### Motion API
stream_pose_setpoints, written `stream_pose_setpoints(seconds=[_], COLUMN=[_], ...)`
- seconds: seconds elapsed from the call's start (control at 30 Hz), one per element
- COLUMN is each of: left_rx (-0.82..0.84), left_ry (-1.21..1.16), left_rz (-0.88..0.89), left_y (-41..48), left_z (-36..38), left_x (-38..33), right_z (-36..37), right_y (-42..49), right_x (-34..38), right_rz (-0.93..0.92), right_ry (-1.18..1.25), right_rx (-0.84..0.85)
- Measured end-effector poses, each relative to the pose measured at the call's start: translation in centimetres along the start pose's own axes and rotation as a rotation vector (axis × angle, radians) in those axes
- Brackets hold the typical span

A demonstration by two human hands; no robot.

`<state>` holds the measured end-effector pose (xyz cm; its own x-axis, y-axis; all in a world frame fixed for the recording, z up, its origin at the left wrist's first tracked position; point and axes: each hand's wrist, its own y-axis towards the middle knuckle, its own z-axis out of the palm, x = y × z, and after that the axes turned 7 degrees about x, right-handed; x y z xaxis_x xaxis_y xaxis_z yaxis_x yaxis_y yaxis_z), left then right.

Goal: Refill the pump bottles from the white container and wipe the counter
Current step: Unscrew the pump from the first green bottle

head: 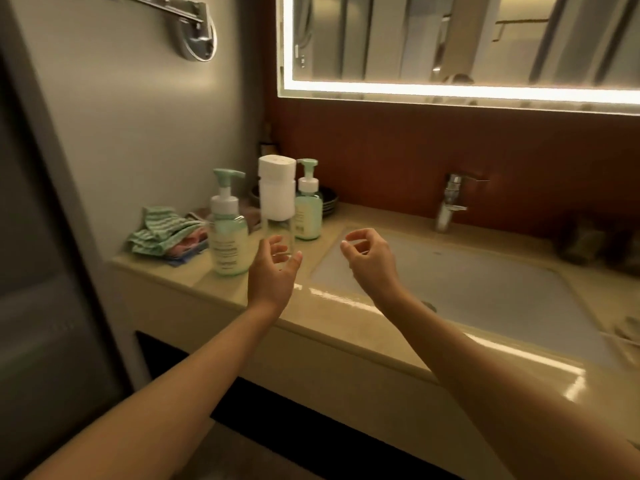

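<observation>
1. Both pump bottles, near (228, 233) and far (308, 209), still wear their pumps on the counter (346, 317) beside the white container (277, 192); I judge refilling unstarted.
2. My left hand (273, 268) and right hand (367, 254) hover loosely spread, empty.
3. Cloths (162, 230) lie unused; wiping remains.

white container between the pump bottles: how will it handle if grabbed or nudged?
The white container looks tall and narrow, on a clear lower section, so probably top-heavy and tippy. Its smooth surface may be slippery. The left hand, open, is nearest.
</observation>
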<state>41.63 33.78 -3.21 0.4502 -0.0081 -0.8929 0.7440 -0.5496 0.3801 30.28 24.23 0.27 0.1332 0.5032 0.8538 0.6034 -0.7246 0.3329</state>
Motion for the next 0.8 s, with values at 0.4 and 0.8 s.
stream_pose_setpoints(seconds=[0.4, 0.8], left_rx=[-0.202, -0.414], left_ry=[0.027, 0.139], left_rz=[0.006, 0.046], left_y=[5.1, 6.6], left_z=[-4.9, -7.2], left_x=[4.9, 6.2], right_z=[9.1, 12.2], right_y=[8.7, 11.8], right_x=[1.7, 4.4], right_rz=[-0.057, -0.307], right_ry=[0.068, 0.024], right_rx=[0.119, 0.118])
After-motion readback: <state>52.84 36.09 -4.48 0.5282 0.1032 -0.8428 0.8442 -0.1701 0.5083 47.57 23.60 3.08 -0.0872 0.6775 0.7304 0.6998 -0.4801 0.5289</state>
